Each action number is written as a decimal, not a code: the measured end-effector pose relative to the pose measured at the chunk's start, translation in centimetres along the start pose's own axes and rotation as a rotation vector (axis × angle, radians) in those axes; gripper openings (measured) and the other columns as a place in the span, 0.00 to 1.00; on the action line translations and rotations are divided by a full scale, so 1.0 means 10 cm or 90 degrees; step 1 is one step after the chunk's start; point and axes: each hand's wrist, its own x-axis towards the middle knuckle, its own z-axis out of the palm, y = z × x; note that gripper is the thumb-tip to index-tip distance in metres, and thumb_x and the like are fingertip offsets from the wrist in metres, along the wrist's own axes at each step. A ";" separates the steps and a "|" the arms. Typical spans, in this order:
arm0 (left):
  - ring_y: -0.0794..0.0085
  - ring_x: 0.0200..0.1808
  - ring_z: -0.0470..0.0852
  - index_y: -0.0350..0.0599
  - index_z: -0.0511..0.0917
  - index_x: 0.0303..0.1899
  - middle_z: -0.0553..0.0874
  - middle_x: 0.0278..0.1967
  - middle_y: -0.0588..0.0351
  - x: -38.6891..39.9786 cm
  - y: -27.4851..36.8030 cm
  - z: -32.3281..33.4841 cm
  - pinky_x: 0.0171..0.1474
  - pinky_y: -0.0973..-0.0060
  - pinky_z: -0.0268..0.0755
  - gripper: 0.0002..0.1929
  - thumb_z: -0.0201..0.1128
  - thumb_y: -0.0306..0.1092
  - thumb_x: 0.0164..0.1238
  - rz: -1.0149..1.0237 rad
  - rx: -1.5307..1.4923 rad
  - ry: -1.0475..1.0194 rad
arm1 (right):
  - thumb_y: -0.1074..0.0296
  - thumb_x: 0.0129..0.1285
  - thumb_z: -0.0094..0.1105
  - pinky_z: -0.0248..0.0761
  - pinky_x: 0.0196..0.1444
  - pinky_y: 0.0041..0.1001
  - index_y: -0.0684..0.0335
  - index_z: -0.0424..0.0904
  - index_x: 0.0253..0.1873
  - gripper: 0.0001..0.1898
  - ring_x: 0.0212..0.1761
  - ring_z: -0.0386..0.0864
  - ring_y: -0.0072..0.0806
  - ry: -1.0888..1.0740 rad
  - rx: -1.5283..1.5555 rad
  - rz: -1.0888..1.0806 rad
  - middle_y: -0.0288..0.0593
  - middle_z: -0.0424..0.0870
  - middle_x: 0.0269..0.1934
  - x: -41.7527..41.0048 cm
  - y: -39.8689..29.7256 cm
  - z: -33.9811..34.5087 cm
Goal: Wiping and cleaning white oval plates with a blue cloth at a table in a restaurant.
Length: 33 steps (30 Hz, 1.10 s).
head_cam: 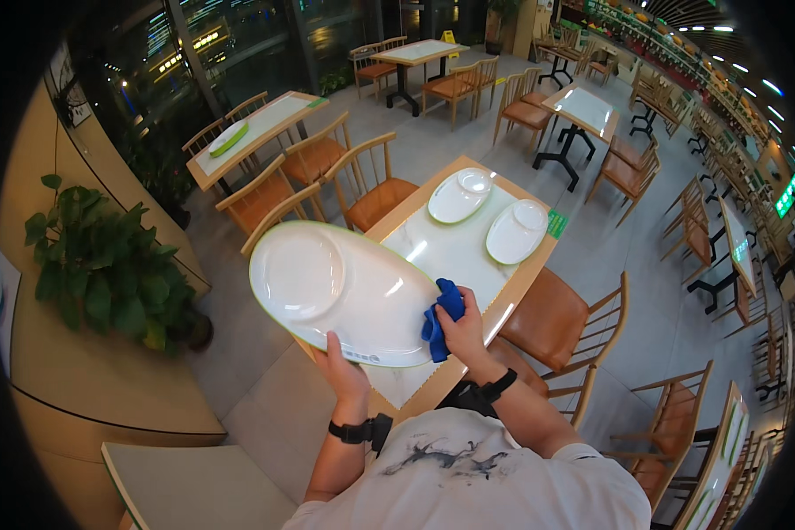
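A large oval white plate [384, 291] with a green rim and a round recessed section is held up above the near part of a dining table. My left hand [344, 374] grips its lower edge, thumb on the upper face. In my right hand [462, 324] is a bunched blue cloth [444, 318], pressed against the plate's right end. Beyond it, two more oval white plates with round sections, one to the left [454, 202] and one to the right [510, 242], lie on the marble-patterned tabletop [414, 242].
Wooden chairs with brown seats flank the table, one close on the right [550, 318] and one on the left [377, 199]. A leafy potted plant [106, 271] stands at left. Another table [271, 122] holds a green-rimmed plate [228, 138]. A grey-topped surface [192, 483] is at lower left.
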 end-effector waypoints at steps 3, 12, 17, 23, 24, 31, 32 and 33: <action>0.55 0.73 0.72 0.41 0.61 0.77 0.71 0.74 0.47 0.19 0.11 -0.24 0.72 0.58 0.68 0.29 0.46 0.48 0.86 -0.073 -0.098 -0.095 | 0.75 0.67 0.68 0.80 0.49 0.30 0.64 0.73 0.63 0.22 0.44 0.86 0.30 -0.039 -0.092 -0.059 0.46 0.88 0.43 0.19 -0.25 -0.35; 0.57 0.72 0.76 0.40 0.65 0.76 0.76 0.72 0.49 0.59 0.44 -0.76 0.72 0.59 0.70 0.37 0.52 0.60 0.81 -0.217 -0.012 -0.300 | 0.78 0.61 0.69 0.82 0.50 0.35 0.63 0.77 0.61 0.23 0.47 0.89 0.45 -0.135 -0.318 -0.248 0.51 0.89 0.47 0.49 -1.23 -0.97; 0.65 0.68 0.78 0.34 0.70 0.73 0.81 0.66 0.49 0.73 0.50 -0.95 0.70 0.67 0.70 0.34 0.62 0.52 0.78 -0.251 0.122 -0.480 | 0.79 0.55 0.71 0.82 0.50 0.37 0.61 0.78 0.60 0.25 0.47 0.87 0.50 -0.224 -0.397 -0.331 0.50 0.87 0.48 0.51 -1.56 -1.02; 0.76 0.49 0.83 0.32 0.82 0.61 0.88 0.49 0.57 0.39 0.71 -0.45 0.54 0.75 0.77 0.22 0.70 0.38 0.74 -0.247 0.428 -0.532 | 0.77 0.55 0.73 0.81 0.47 0.38 0.59 0.77 0.59 0.25 0.46 0.86 0.49 -0.304 -0.443 -0.388 0.48 0.87 0.47 0.58 -1.66 -0.94; 0.77 0.46 0.84 0.33 0.83 0.60 0.89 0.47 0.58 0.34 0.71 -0.39 0.51 0.76 0.78 0.20 0.70 0.36 0.74 -0.225 0.476 -0.543 | 0.76 0.55 0.74 0.81 0.48 0.38 0.59 0.77 0.59 0.25 0.46 0.86 0.49 -0.289 -0.443 -0.379 0.48 0.87 0.47 0.60 -1.65 -0.94; 0.80 0.41 0.83 0.32 0.85 0.56 0.89 0.43 0.60 0.10 0.57 -0.33 0.46 0.78 0.77 0.14 0.68 0.31 0.76 -0.205 0.411 -0.405 | 0.72 0.61 0.73 0.81 0.51 0.37 0.59 0.77 0.61 0.24 0.49 0.87 0.49 -0.143 -0.402 -0.304 0.51 0.87 0.50 0.75 -1.44 -0.92; 0.79 0.40 0.84 0.31 0.85 0.55 0.89 0.42 0.58 0.06 0.55 -0.30 0.46 0.78 0.78 0.14 0.68 0.32 0.77 -0.200 0.390 -0.385 | 0.71 0.62 0.73 0.81 0.52 0.37 0.60 0.77 0.61 0.23 0.50 0.87 0.49 -0.111 -0.384 -0.281 0.52 0.87 0.51 0.78 -1.38 -0.90; 0.78 0.40 0.85 0.31 0.85 0.54 0.90 0.42 0.57 0.03 0.52 -0.29 0.46 0.78 0.78 0.14 0.68 0.33 0.77 -0.195 0.368 -0.365 | 0.69 0.65 0.72 0.81 0.50 0.37 0.62 0.76 0.61 0.22 0.48 0.88 0.48 -0.087 -0.334 -0.252 0.54 0.88 0.49 0.81 -1.32 -0.86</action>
